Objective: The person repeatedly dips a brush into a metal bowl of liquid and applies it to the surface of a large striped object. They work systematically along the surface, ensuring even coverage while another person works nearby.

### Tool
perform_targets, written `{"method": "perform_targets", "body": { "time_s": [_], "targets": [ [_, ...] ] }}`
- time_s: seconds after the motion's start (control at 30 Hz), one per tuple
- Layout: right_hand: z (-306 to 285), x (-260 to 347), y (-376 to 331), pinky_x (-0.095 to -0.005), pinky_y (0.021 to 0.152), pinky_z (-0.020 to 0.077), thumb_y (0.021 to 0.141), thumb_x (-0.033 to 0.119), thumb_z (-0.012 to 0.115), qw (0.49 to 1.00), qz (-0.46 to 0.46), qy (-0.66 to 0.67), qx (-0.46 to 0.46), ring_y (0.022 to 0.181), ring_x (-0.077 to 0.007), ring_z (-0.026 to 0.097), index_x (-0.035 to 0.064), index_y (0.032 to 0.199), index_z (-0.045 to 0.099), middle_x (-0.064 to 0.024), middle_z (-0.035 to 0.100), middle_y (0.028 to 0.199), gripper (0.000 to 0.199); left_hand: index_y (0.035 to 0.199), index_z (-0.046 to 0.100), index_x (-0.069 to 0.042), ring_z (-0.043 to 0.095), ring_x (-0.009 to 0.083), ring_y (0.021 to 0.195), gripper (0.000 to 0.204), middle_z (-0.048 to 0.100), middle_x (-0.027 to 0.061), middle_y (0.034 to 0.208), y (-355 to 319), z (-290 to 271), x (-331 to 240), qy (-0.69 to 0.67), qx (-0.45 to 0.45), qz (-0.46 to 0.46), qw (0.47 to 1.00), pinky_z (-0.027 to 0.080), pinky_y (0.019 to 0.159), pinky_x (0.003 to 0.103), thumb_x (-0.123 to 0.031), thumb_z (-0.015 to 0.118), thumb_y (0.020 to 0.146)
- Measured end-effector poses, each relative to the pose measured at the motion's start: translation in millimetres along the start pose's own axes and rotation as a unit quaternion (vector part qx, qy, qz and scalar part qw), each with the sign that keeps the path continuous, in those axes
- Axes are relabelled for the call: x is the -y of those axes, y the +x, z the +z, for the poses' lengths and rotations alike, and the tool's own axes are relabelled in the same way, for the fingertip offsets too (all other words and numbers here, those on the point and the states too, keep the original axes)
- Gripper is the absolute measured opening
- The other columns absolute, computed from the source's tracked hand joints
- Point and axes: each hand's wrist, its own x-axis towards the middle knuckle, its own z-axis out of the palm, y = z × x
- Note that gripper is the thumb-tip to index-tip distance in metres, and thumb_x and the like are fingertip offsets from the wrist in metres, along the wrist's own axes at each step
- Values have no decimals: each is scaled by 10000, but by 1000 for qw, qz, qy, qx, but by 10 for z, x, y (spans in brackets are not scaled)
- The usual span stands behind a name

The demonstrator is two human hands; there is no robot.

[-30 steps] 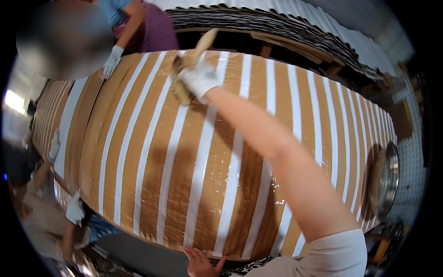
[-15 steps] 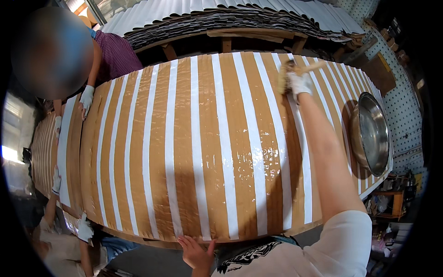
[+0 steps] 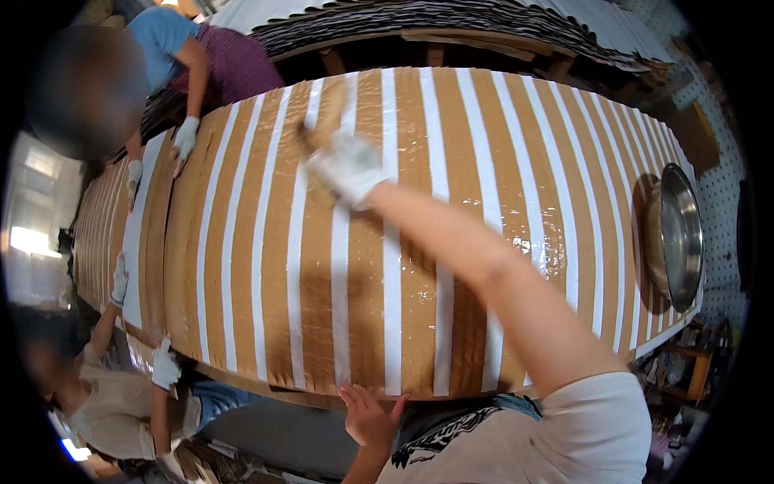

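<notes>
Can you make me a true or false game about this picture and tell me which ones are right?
1. The right hand wears a white glove. True.
2. The left hand holds the brush. False: the right hand holds it; the left hand is bare, at the near edge of the striped surface.
3. A metal bowl sits toward the right end. True.
4. The pale stripes are green. False: they are white.
5. The person in the blue top wears gloves. True.
</notes>
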Motion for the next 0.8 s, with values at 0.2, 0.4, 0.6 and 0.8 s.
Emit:
{"method": "perform_targets", "body": {
  "time_s": [0.2, 0.4, 0.6, 0.8],
  "targets": [
    [11, -9, -163, -437, 890, 503, 841, 318, 533, 962, 186, 199, -16, 1012, -368, 630, 9, 1046, 621, -237, 631, 1106, 381, 1267, 460, 179, 444, 478, 1270, 990, 460, 380, 1317, -49, -80, -46, 9, 29, -6, 1000, 461, 987, 418, -648, 655, 758],
    [-823, -1877, -1298, -408, 793, 509, 774, 365, 667, 891, 381, 165, -182, 896, -294, 652, 18, 1054, 605, -189, 677, 986, 450, 1274, 459, 174, 454, 468, 1267, 961, 461, 375, 1321, -108, 0, -7, 17, 12, -20, 1000, 452, 998, 418, -640, 628, 793],
    [-1516, -3326, -2270, -469, 785, 520, 822, 529, 577, 834, 497, -50, -234, 924, -378, 658, 68, 1116, 628, -216, 680, 973, 549, 1272, 472, 158, 478, 454, 1251, 935, 487, 365, 1299, -66, 66, -7, 23, 0, 7, 1000, 480, 960, 411, -634, 624, 800],
    [-795, -1514, -1474, -458, 765, 537, 859, 256, 494, 987, 96, -122, -45, 875, -345, 664, 37, 995, 651, -214, 669, 973, 301, 1283, 466, 132, 495, 435, 1231, 913, 495, 339, 1298, -78, 116, 52, 36, -3, 16, 999, 515, 901, 411, -630, 620, 803]
  ]
}}
